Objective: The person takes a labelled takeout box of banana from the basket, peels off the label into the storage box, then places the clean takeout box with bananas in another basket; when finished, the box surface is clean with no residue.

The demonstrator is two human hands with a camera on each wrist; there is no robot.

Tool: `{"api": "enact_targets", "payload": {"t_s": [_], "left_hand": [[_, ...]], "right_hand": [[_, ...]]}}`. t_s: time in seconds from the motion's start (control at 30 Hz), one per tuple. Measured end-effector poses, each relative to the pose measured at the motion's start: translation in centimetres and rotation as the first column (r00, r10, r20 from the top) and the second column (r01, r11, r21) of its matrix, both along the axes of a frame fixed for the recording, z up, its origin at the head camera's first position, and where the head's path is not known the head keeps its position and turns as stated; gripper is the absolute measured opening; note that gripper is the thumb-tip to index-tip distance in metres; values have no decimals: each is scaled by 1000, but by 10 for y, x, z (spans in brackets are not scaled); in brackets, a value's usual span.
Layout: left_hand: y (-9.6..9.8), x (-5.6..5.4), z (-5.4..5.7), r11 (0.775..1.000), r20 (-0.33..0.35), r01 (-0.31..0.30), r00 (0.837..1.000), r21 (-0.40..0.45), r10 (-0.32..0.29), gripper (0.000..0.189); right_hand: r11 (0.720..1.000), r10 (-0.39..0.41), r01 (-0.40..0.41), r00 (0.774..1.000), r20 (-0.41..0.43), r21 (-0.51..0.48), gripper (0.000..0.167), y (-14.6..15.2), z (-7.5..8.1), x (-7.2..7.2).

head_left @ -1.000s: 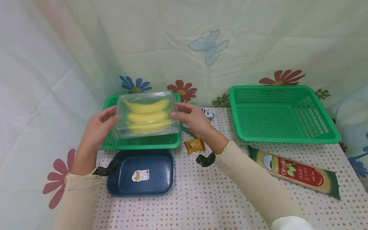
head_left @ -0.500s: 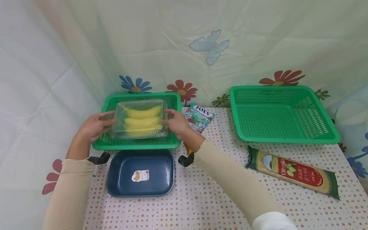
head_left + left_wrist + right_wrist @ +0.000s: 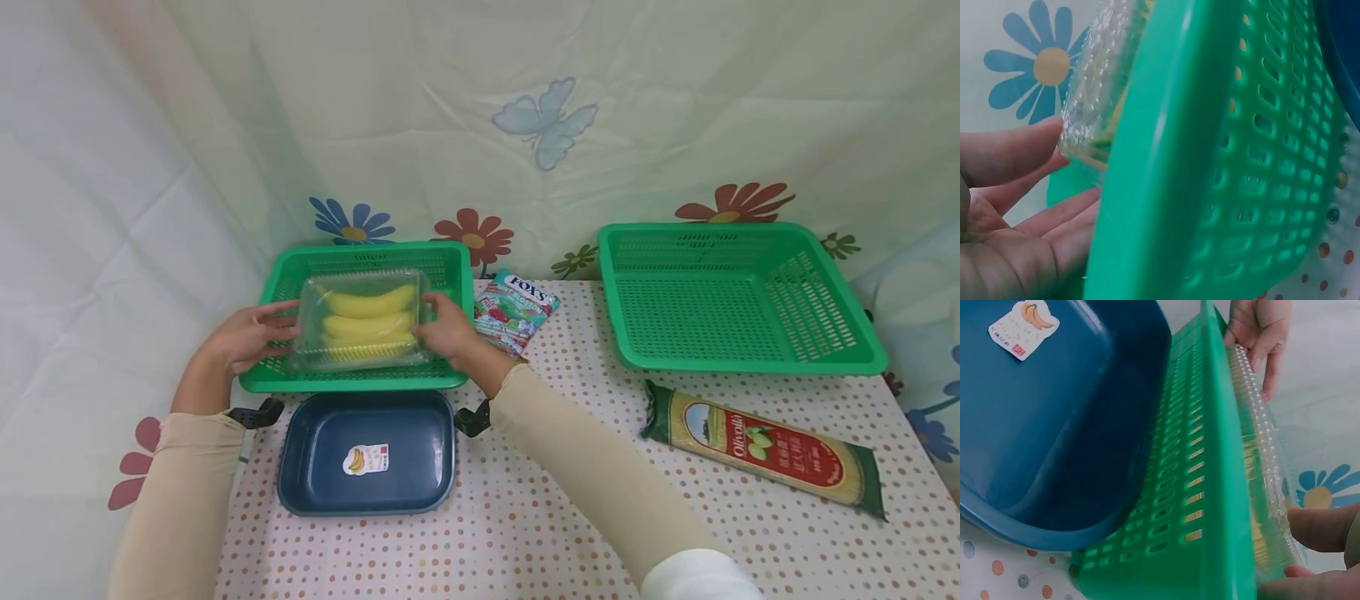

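A clear plastic clamshell box of bananas (image 3: 367,317) sits within the left green basket (image 3: 352,385), lid upward. At the box's left end, my left hand (image 3: 253,337) holds it, reaching over the basket's left rim. The left wrist view shows that thumb (image 3: 1013,153) against the ridged plastic edge and the fingers lower down beside the rim. My right hand (image 3: 450,331) grips the right end; in the right wrist view its thumb (image 3: 1322,528) presses the ridged edge, with fingers below partly hidden by the rim.
A blue tray (image 3: 405,454) with a banana sticker stands in front of the left basket. Right of that basket lies a FOX'S candy bag (image 3: 517,304). An empty green basket (image 3: 742,365) stands at the right, behind a pack of Olivoilà spaghetti (image 3: 765,446).
Both hands have lowered the box of bananas leftward into the left basket. The right forearm moved left, uncovering the candy bag and covering the small orange packet.
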State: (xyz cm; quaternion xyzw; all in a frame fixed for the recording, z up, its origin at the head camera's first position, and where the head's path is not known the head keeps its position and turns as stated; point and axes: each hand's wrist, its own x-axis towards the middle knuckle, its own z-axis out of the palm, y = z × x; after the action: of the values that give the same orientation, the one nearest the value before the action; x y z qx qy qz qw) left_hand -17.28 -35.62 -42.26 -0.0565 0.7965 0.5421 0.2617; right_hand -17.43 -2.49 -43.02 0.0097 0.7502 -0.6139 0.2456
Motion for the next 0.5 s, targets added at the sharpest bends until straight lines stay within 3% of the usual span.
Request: {"api": "enact_targets", "payload": {"t_s": [0.5], "left_hand": [[2,-4,-7,1000,6,-7,1000,-11,7,69]], "right_hand": [[996,28,-26,999,-27,81,63,-5,-9,1]]}}
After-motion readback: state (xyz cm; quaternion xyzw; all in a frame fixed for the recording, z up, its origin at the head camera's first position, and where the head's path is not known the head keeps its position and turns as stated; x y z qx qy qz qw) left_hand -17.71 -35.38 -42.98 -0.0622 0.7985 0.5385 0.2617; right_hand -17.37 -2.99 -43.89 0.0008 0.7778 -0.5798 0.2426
